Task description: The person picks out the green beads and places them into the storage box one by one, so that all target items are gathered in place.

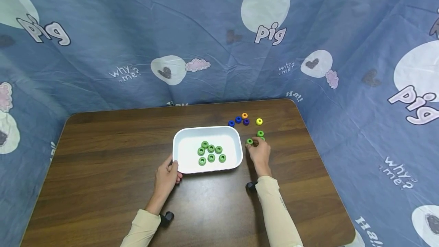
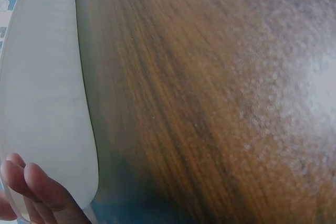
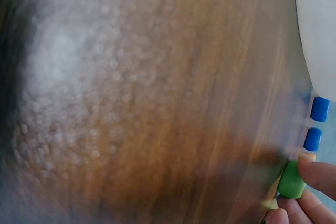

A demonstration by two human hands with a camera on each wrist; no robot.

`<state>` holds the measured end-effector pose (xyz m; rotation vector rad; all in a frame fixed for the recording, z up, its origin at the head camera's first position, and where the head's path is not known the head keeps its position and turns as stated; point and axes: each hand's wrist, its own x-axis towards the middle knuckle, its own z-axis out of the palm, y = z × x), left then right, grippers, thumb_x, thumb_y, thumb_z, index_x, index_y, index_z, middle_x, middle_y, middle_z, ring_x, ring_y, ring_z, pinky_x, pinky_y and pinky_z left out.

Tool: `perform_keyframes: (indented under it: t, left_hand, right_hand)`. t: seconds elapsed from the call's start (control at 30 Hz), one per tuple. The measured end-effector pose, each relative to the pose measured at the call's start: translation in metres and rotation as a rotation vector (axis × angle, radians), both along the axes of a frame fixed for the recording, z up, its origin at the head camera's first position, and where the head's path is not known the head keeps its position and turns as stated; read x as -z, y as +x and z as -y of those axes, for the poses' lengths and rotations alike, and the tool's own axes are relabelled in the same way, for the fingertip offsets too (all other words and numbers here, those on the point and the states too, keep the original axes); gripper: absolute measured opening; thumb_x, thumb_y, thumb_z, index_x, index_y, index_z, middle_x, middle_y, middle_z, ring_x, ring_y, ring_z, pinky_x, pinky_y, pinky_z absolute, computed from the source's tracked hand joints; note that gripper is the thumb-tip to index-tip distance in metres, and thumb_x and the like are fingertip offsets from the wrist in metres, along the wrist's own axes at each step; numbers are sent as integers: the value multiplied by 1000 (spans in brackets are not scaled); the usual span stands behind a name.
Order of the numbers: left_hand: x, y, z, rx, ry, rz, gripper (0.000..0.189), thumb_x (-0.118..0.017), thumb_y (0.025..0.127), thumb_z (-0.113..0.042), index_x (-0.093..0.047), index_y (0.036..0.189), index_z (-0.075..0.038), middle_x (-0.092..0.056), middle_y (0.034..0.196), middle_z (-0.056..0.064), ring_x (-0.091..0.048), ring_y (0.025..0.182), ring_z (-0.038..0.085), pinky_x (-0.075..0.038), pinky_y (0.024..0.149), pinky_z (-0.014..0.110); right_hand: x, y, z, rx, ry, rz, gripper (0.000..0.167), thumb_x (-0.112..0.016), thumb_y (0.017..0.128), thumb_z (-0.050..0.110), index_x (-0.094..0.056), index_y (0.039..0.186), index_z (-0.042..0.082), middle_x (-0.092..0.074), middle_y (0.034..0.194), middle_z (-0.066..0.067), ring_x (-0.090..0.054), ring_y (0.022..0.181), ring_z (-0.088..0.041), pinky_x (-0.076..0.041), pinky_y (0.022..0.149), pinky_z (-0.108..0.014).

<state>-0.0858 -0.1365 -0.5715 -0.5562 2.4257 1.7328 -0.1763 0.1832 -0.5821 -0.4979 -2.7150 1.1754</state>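
My left hand (image 1: 165,180) grips the near left corner of a shallow white tray (image 1: 183,138), thumb over the rim and fingers against the outer wall. Several green ring-shaped beads (image 1: 211,157) lie inside the tray. Just off the tray's right side, my right hand (image 1: 260,154) pinches a green bead (image 1: 249,141) between thumb and fingers; that bead (image 3: 291,181) shows at the lower right of the right wrist view. Beyond these fingers sits another green bead (image 1: 260,133), with one more partly hidden by the hand.
Behind the tray's far right corner lie two blue beads (image 1: 238,119), a dark purple bead (image 1: 246,122) and an orange bead (image 1: 244,116). A yellow bead (image 1: 259,121) stands to their right. A blue printed cloth (image 1: 212,22) hangs along the far edge of the wooden table (image 1: 113,155).
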Motion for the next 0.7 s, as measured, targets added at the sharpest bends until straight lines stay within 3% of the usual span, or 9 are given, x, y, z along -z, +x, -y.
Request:
perform_keyframes:
  t: [0.7]
  left_hand:
    - [1, 0, 1, 4, -1, -30, 51, -46, 102, -20, -44, 151, -5, -64, 57, -1, -56, 47, 8, -52, 49, 22]
  right_hand:
    - [-1, 3, 3, 13, -21, 7, 27, -81, 82, 15, -74, 106, 3, -77, 103, -17, -71, 101, -35, -56, 90, -47]
